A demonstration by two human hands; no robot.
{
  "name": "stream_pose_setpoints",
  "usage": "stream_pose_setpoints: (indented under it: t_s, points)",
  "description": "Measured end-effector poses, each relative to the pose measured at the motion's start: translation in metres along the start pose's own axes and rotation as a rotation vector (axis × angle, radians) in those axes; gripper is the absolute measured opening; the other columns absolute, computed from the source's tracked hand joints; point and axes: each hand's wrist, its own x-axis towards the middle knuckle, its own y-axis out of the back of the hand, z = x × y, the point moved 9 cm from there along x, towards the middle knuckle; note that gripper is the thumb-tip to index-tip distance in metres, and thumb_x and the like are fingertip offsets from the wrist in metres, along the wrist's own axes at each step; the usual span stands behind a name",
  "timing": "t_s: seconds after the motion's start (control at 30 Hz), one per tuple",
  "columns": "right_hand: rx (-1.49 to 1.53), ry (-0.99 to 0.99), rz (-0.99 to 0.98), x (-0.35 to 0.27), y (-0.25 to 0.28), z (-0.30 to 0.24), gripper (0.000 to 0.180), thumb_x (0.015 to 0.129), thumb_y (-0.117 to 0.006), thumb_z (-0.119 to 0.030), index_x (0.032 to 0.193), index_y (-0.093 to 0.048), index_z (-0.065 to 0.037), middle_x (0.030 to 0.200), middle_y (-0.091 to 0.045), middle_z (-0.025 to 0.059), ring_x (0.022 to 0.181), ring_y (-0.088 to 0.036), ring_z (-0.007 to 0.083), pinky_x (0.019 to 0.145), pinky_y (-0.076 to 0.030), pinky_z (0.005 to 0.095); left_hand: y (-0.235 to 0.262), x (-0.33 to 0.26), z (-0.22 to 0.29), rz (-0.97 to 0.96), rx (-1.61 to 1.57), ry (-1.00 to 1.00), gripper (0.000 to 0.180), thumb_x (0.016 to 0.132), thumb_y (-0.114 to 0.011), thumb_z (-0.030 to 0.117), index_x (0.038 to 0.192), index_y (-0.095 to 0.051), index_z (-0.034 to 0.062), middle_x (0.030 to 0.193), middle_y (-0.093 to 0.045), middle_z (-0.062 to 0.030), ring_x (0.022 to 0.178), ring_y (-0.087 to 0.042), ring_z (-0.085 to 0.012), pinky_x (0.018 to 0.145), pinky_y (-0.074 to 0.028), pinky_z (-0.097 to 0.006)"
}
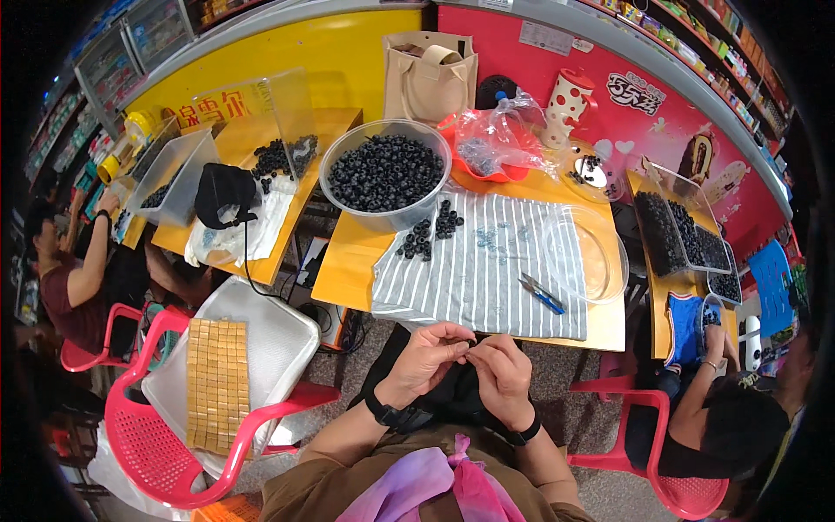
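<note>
Just off the table's front edge, my left hand point(432, 358) and my right hand point(502, 372) meet, thumbs and fingertips pinched together. Between them is a small dark piece point(472, 342), too small to name. In front of my hands a grey-and-white striped cloth point(435, 291) covers part of the table. On it lie small black round parts point(419, 242), tiny clear pieces point(500, 235) and blue-handled cutters or pliers point(544, 296). A big clear tub point(348, 209) heaped with black parts point(385, 171) stands behind the cloth's left side.
A clear round lid point(613, 283) lies at the cloth's right. Behind are a red basin point(513, 170) with a plastic bag, a beige tote bag point(430, 83) and a polka-dot cup point(567, 109). Pink chairs point(148, 426) flank me. People work at tables on both sides.
</note>
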Motion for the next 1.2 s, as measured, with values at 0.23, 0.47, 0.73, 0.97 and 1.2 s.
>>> stream_pose_setpoints:
  t_s: [0.23, 0.47, 0.73, 0.97, 1.2]
  points:
    - [0.181, -0.193, 0.107, 0.007, 0.008, 0.017, 0.016, 0.071, -0.067, 0.012, 0.083, -0.064, 0.001, 0.08, -0.062, 0.011, 0.069, -0.061, 0.0187, 0.058, -0.046, 0.0259, 0.001, -0.003, 0.009, -0.072, -0.149, -0.005, 0.017, 0.087, -0.062, -0.002, 0.105, -0.063, -0.001, 0.097, -0.065, -0.0081, 0.081, -0.064, -0.0123, 0.071, -0.053, -0.021]
    - [0.205, -0.15, 0.065, 0.015, -0.002, 0.012, 0.017, 0.072, -0.066, 0.014, 0.083, -0.063, 0.002, 0.082, -0.061, 0.0096, 0.069, -0.059, 0.0156, 0.061, -0.047, 0.0227, 0.002, -0.001, 0.009, -0.07, -0.193, -0.002, 0.019, 0.087, -0.063, -0.001, 0.106, -0.062, -0.0012, 0.097, -0.066, -0.009, 0.078, -0.065, -0.0141, 0.07, -0.055, -0.021]
    - [0.263, -0.268, -0.287, 0.023, -0.024, 0.026, 0.015, 0.074, -0.07, 0.008, 0.086, -0.064, 0.001, 0.077, -0.059, 0.0075, 0.069, -0.061, 0.0131, 0.061, -0.048, 0.0235, 0.003, -0.003, 0.017, -0.131, -0.065, -0.093, 0.015, 0.085, -0.063, -0.004, 0.1, -0.065, -0.0028, 0.097, -0.066, -0.0078, 0.082, -0.065, -0.0133, 0.072, -0.054, -0.021]
    - [0.441, -0.58, -0.543, 0.037, -0.049, 0.048, 0.013, 0.08, -0.071, 0.001, 0.091, -0.062, 0.0, 0.08, -0.065, 0.0008, 0.073, -0.059, 0.0053, 0.064, -0.048, 0.0214, 0.015, -0.009, 0.019, -0.105, -0.173, -0.001, 0.022, 0.085, -0.063, -0.004, 0.107, -0.064, -0.0008, 0.099, -0.066, -0.0067, 0.083, -0.065, -0.014, 0.072, -0.052, -0.023]
    - [-0.207, -0.208, -0.423, 0.111, -0.083, 0.077, 0.018, 0.076, -0.072, -0.007, 0.091, -0.063, -0.002, 0.078, -0.061, 0.0105, 0.066, -0.062, 0.0219, 0.061, -0.049, 0.0326, 0.045, -0.014, 0.044, -0.039, -0.27, -0.196, 0.023, 0.085, -0.062, -0.006, 0.108, -0.063, -0.0021, 0.101, -0.066, -0.0094, 0.086, -0.066, -0.0169, 0.077, -0.053, -0.024]
